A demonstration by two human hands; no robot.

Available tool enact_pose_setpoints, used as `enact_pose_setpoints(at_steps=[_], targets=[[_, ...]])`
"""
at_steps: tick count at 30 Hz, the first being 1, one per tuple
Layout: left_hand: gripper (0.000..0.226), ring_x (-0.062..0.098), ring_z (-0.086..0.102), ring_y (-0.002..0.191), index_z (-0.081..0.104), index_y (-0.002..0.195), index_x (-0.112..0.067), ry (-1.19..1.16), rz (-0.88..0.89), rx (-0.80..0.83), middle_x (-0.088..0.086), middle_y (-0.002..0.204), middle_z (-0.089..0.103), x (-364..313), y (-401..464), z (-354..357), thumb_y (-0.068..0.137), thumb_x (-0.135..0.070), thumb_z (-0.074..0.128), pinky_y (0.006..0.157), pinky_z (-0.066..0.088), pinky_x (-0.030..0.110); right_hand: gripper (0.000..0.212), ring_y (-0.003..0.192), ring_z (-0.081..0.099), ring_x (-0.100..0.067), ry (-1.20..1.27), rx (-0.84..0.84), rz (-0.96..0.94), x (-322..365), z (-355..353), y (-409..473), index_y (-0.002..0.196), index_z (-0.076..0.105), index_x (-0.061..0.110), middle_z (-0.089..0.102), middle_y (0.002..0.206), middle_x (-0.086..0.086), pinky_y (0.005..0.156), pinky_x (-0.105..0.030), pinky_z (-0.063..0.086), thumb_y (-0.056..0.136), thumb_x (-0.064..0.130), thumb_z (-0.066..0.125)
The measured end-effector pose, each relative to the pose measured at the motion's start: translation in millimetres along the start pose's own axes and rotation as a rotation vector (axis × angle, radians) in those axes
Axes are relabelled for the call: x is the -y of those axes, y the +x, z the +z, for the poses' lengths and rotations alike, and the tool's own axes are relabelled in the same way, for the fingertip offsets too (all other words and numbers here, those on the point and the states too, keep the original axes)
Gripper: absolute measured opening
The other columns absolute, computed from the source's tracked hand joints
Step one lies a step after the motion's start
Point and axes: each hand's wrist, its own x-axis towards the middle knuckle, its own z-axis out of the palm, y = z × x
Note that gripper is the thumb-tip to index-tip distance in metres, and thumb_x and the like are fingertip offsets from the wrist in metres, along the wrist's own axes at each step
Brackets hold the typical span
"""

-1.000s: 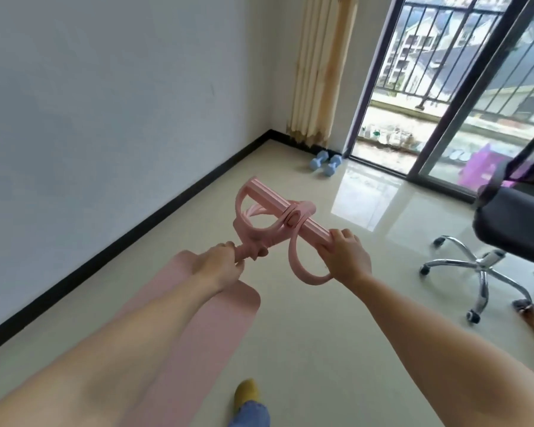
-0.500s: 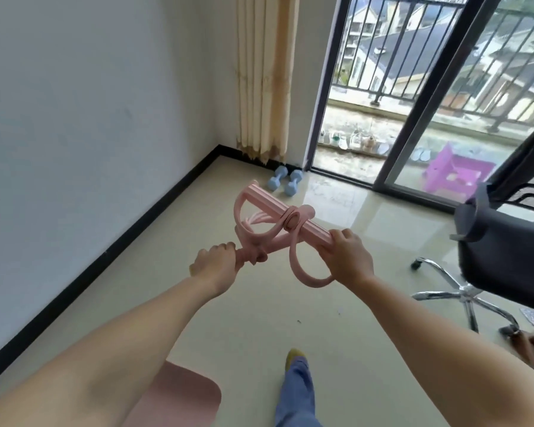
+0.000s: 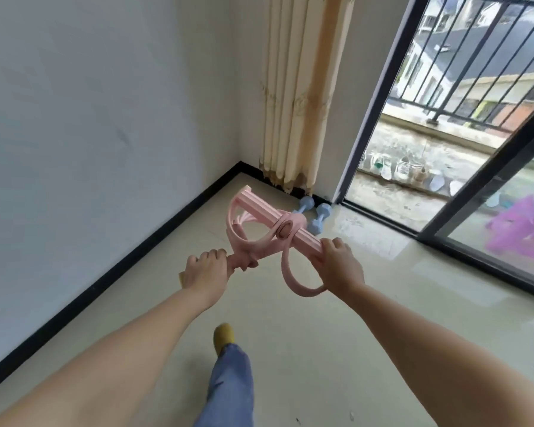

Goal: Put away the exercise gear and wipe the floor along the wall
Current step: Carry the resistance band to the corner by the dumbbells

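Note:
I carry a pink pedal resistance puller (image 3: pixel 278 226) in front of me with both hands. My left hand (image 3: pixel 205 271) grips its handle end at the lower left. My right hand (image 3: pixel 339 266) grips the near end of its ribbed foot bar, and a pink strap loop hangs below that hand. Two light blue dumbbells (image 3: pixel 313 215) lie on the floor in the corner ahead, partly hidden behind the puller.
A white wall with a black baseboard (image 3: pixel 130 257) runs along the left. A beige curtain (image 3: pixel 299 97) hangs in the corner. A sliding glass door (image 3: pixel 490 180) at the right stands open onto a balcony with shoes. My leg and yellow slipper (image 3: pixel 224 335) step forward.
I have walked toward the corner, so the dumbbells and curtain are closer. The pink mat and the office chair have dropped out of view. Both hands keep their hold on the puller.

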Motion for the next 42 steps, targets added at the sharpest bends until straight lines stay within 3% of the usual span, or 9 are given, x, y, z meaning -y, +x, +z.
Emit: enact_pose_setpoints(at_steps=[5, 10, 16, 21, 28, 31, 38, 42], targets=[[0.034, 0.021, 0.054, 0.109, 0.046, 0.118, -0.014, -0.029, -0.024, 0.071, 0.003, 0.12, 0.058, 29.0, 127.4, 4.7, 0.1, -0.04, 0.032, 0.086, 0.036, 0.033, 0.033, 0.102, 0.049, -0.021, -0.015, 0.011, -0.042, 13.4, 23.0, 137.3, 0.114, 0.05, 0.017, 0.052, 0.11, -0.004, 0.068, -0.03, 0.044, 0.095, 0.043, 0.046], [0.032, 0.022, 0.051, 0.114, 0.045, 0.12, -0.015, -0.079, 0.014, 0.102, 0.003, 0.125, 0.054, 51.9, 276.3, -21.9, 0.099, -0.036, 0.031, 0.092, 0.034, 0.035, 0.032, 0.101, 0.05, -0.021, 0.022, 0.019, 0.035, 23.6, 22.0, 268.3, 0.112, 0.05, 0.017, 0.051, 0.11, -0.003, 0.065, -0.029, 0.041, 0.095, 0.043, 0.046], [0.032, 0.023, 0.049, 0.116, 0.045, 0.12, -0.014, -0.068, 0.069, 0.254, 0.005, 0.127, 0.053, 33.8, 410.8, -22.4, 0.097, -0.032, 0.031, 0.093, 0.034, 0.038, 0.033, 0.103, 0.05, -0.023, 0.027, 0.07, 0.131, -7.2, 29.7, 374.6, 0.114, 0.049, 0.015, 0.051, 0.111, -0.004, 0.066, -0.03, 0.042, 0.095, 0.042, 0.047], [0.034, 0.024, 0.045, 0.12, 0.044, 0.123, -0.014, -0.079, 0.039, 0.385, 0.006, 0.131, 0.049, 7.8, 518.5, 21.8, 0.097, -0.03, 0.028, 0.097, 0.032, 0.039, 0.031, 0.106, 0.051, -0.024, -0.019, 0.231, 0.108, -51.1, 64.7, 490.8, 0.113, 0.048, 0.015, 0.051, 0.112, -0.005, 0.075, -0.033, 0.044, 0.094, 0.039, 0.045], [0.029, 0.025, 0.045, 0.122, 0.042, 0.122, -0.013, -0.113, -0.033, 0.533, 0.007, 0.131, 0.047, -30.4, 675.2, 159.5, 0.099, -0.024, 0.029, 0.095, 0.036, 0.038, 0.033, 0.111, 0.049, -0.024, -0.083, 0.389, 0.093, -118.6, 185.4, 659.0, 0.119, 0.048, 0.017, 0.05, 0.117, -0.004, 0.08, -0.032, 0.042, 0.096, 0.04, 0.042], [0.027, 0.025, 0.044, 0.123, 0.041, 0.123, -0.013, -0.098, -0.028, 0.517, 0.007, 0.131, 0.046, -37.4, 742.8, 235.3, 0.098, -0.017, 0.032, 0.095, 0.036, 0.036, 0.033, 0.11, 0.048, -0.026, -0.073, 0.368, 0.128, -144.9, 263.4, 716.8, 0.119, 0.048, 0.017, 0.051, 0.116, -0.006, 0.082, -0.035, 0.043, 0.095, 0.04, 0.044], [0.022, 0.028, 0.047, 0.116, 0.043, 0.116, -0.011, -0.133, -0.045, 0.438, 0.009, 0.124, 0.048, -39.7, 893.1, 488.0, 0.095, -0.015, 0.04, 0.088, 0.041, 0.04, 0.038, 0.117, 0.043, -0.031, -0.068, 0.314, 0.161, -208.0, 505.4, 827.0, 0.127, 0.045, 0.013, 0.048, 0.122, -0.011, 0.089, -0.042, 0.041, 0.097, 0.036, 0.04], [0.025, 0.029, 0.046, 0.119, 0.042, 0.117, -0.008, -0.189, -0.063, 0.32, 0.011, 0.124, 0.047, -57.7, 955.9, 575.1, 0.093, -0.012, 0.043, 0.09, 0.041, 0.04, 0.045, 0.121, 0.042, -0.034, -0.121, 0.243, 0.138, -245.4, 599.3, 877.1, 0.132, 0.043, 0.009, 0.045, 0.129, -0.015, 0.091, -0.041, 0.038, 0.097, 0.038, 0.042]])
